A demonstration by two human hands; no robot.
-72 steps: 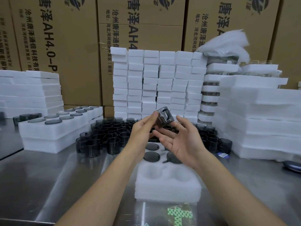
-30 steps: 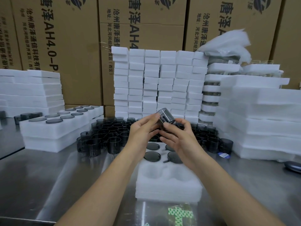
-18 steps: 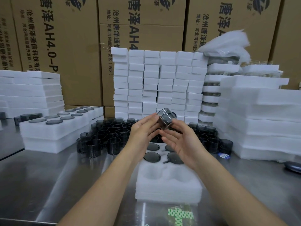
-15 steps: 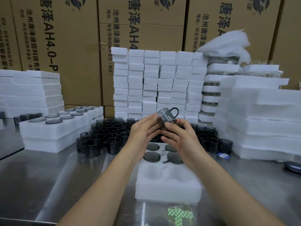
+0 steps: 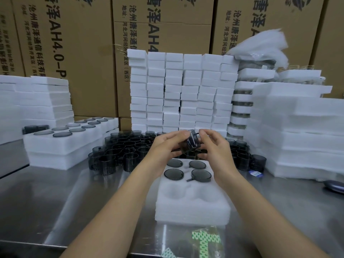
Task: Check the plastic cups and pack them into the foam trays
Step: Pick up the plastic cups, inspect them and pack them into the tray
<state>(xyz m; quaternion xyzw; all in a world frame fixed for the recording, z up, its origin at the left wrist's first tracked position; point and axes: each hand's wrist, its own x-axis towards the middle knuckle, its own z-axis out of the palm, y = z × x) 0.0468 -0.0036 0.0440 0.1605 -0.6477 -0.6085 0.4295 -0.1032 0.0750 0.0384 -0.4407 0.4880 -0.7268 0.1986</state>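
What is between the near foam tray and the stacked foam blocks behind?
Head view: loose dark cups, with the left hand and right hand holding one cup above them.

The table [image 5: 46, 202] is brushed steel, smooth and dully reflective. The raised cup [image 5: 191, 144] is smoky translucent plastic, glossy, with bright glints; the loose cups [image 5: 121, 151] behind look the same. The tray [image 5: 191, 211] and stacked blocks [image 5: 182, 90] are white foam, matt and faintly fibrous. The cartons [image 5: 83, 53] are matt brown cardboard. The bag [image 5: 178, 237] is clear, shiny film.
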